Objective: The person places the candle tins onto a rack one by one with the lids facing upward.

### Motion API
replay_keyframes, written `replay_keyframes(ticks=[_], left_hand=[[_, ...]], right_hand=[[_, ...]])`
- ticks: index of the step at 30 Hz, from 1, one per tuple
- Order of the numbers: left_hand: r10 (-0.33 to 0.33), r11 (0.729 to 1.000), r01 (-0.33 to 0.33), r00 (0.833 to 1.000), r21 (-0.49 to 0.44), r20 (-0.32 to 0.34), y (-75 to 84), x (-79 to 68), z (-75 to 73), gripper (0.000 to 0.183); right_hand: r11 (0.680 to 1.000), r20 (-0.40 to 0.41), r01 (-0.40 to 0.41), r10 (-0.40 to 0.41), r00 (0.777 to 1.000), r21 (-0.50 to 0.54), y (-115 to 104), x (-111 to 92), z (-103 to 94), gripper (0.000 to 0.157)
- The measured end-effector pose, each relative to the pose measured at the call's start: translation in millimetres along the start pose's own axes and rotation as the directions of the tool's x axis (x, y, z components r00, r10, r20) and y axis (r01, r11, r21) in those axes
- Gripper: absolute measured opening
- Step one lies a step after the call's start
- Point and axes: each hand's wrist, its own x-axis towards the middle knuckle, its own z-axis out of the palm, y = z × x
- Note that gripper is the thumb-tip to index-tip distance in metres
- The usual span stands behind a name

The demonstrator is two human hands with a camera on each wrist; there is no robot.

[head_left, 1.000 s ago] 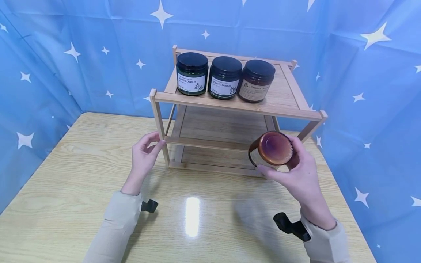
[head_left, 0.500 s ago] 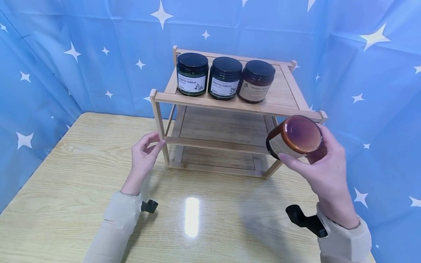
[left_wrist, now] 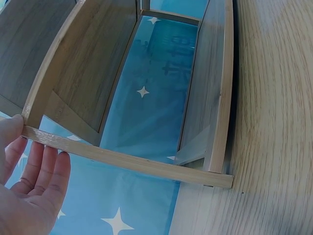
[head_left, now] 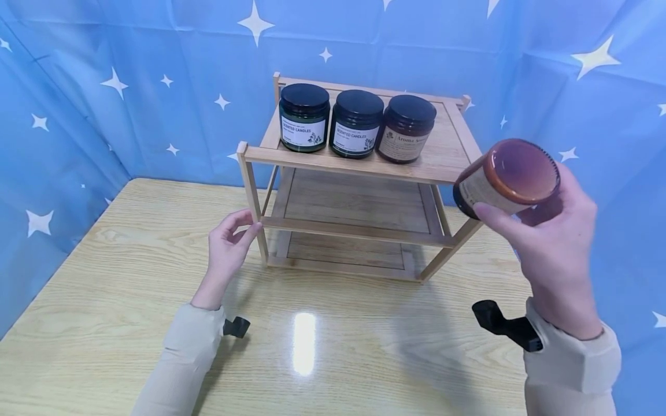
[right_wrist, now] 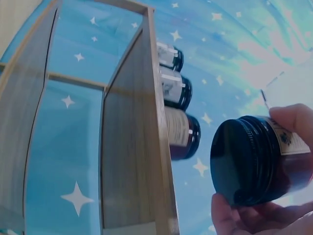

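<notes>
My right hand point(head_left: 559, 248) grips an amber candle jar point(head_left: 491, 188) by its side, off the front right corner of the wooden shelf rack point(head_left: 333, 228). The jar is tipped over, its glass base facing the head camera. In the right wrist view the jar's black lid point(right_wrist: 234, 161) points toward the rack. My left hand point(head_left: 229, 242) pinches the rack's front left post between thumb and fingers, near the middle shelf. On the top shelf stand two green scented candle jars point(head_left: 304, 130) point(head_left: 355, 136) and an amber one point(head_left: 406, 141), upright in a row with lids on.
The rack stands on a pale wood table point(head_left: 130, 277) close to the blue star-patterned cloth point(head_left: 182, 86) behind it. Bare top-shelf boards point(head_left: 447, 136) show to the right of the jars. Each wrist carries a black camera mount point(head_left: 504, 326).
My right hand has lifted the tipped candle jar up and to the right, from in front of the lower shelves to top-shelf height. My left hand has stayed on the post.
</notes>
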Motion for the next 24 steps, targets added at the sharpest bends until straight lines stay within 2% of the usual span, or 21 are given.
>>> replay_keyframes(ticks=[5, 10, 18, 21, 24], left_hand=[[0.006, 1.000, -0.006, 1.000, -0.007, 0.007, -0.2, 0.3, -0.7, 0.024], [0.011, 1.000, -0.011, 1.000, -0.005, 0.006, 0.4, 0.4, -0.6, 0.024], [0.005, 1.000, -0.005, 1.000, 0.009, 0.001, 0.8, 1.0, -0.3, 0.024], [0.007, 1.000, -0.007, 1.000, 0.015, 0.001, 0.3, 0.9, -0.6, 0.024], [0.010, 1.000, -0.010, 1.000, 0.018, 0.004, 0.0, 0.6, -0.8, 0.024]], right_hand=[[0.999, -0.027, 0.050, -0.049, 0.998, 0.016, 1.9, 16.0, -1.6, 0.058], [1.000, -0.066, 0.021, -0.019, 0.998, 0.015, 1.5, 30.3, -3.3, 0.058], [0.999, -0.099, 0.013, -0.018, 0.995, -0.053, -0.4, 44.3, 0.9, 0.057], [0.990, -0.112, 0.012, -0.028, 0.993, -0.141, 0.7, 49.5, 1.9, 0.054], [0.964, -0.128, 0.005, -0.041, 0.991, -0.265, 3.1, 55.0, 1.7, 0.048]])
